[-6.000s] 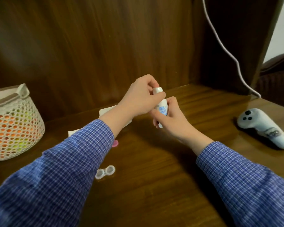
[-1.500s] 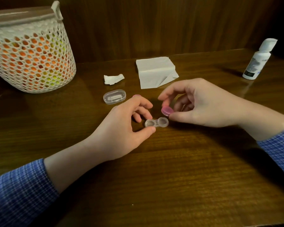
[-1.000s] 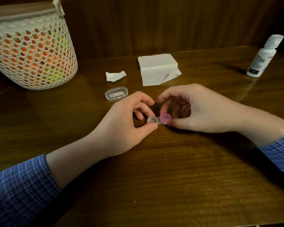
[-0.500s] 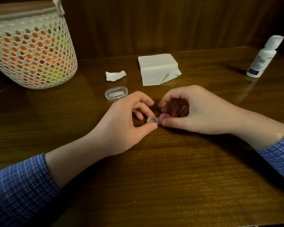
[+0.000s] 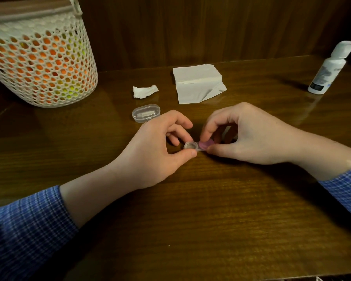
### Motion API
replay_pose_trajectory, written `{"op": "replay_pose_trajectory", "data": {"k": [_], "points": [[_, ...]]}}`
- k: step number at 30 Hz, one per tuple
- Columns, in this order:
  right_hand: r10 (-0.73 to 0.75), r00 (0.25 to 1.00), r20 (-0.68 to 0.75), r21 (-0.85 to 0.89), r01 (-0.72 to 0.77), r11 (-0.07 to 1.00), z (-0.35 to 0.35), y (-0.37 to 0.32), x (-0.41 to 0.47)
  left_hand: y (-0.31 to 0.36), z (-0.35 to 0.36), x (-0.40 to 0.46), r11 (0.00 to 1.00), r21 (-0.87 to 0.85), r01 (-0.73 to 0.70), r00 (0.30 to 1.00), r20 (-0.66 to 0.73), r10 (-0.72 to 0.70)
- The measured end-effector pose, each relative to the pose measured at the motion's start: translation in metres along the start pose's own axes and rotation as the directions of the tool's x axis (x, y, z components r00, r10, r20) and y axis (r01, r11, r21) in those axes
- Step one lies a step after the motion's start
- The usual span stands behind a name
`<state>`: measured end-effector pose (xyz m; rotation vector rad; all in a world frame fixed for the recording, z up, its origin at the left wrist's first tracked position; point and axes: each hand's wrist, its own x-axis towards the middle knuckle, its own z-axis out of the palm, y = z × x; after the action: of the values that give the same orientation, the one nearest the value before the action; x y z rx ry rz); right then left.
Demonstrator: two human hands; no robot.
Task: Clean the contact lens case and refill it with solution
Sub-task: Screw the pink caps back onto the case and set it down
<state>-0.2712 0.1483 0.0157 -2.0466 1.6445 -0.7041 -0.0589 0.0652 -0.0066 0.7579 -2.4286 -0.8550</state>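
Basket: a white mesh basket (image 5: 39, 63) at the far left, orange and yellow-green showing through its holes.
Tissue scrap: a crumpled scrap (image 5: 144, 91) beyond the clear oval box (image 5: 146, 113).
Left hand: the left hand (image 5: 160, 147) pinches the open left well between thumb and fingers.
Lens case: the contact lens case (image 5: 193, 146) lies on the wooden table (image 5: 190, 220) between both hands, long axis running left to right.
Pink cap: the pink cap (image 5: 205, 144) sits on the right well.
Right hand: the right hand (image 5: 251, 136) pinches that cap, fingers curled.
Napkin: a folded napkin (image 5: 197, 86) lies beyond the hands.
Bottle: the solution bottle (image 5: 328, 69) stands upright at the far right.
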Motion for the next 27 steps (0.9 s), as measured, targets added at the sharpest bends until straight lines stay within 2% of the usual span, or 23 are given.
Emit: {"op": "replay_pose_trajectory", "data": {"k": [7, 14, 21, 27], "points": [[0.002, 0.999, 0.036, -0.018, -0.001, 1.0, -0.0004, 0.0005, 0.0006, 0.0003, -0.0005, 0.0003, 1.0, 0.0, -0.005, 1.0, 0.004, 0.005], [-0.004, 0.999, -0.053, -0.035, 0.002, 0.999, 0.0045, 0.0005, 0.0004, 0.0008, -0.0008, -0.0002, 1.0, 0.0, -0.008, 1.0, -0.001, 0.008], [-0.018, 0.999, 0.032, 0.001, 0.018, 1.0, -0.0017, 0.0025, 0.0005, 0.0006, -0.0004, 0.0002, 1.0, -0.001, -0.02, 1.0, -0.005, 0.02], [-0.019, 0.999, -0.051, -0.007, 0.018, 1.0, 0.0053, 0.0011, 0.0015, 0.0008, 0.0001, 0.0004, 1.0, -0.005, -0.024, 1.0, -0.01, 0.024]]}}
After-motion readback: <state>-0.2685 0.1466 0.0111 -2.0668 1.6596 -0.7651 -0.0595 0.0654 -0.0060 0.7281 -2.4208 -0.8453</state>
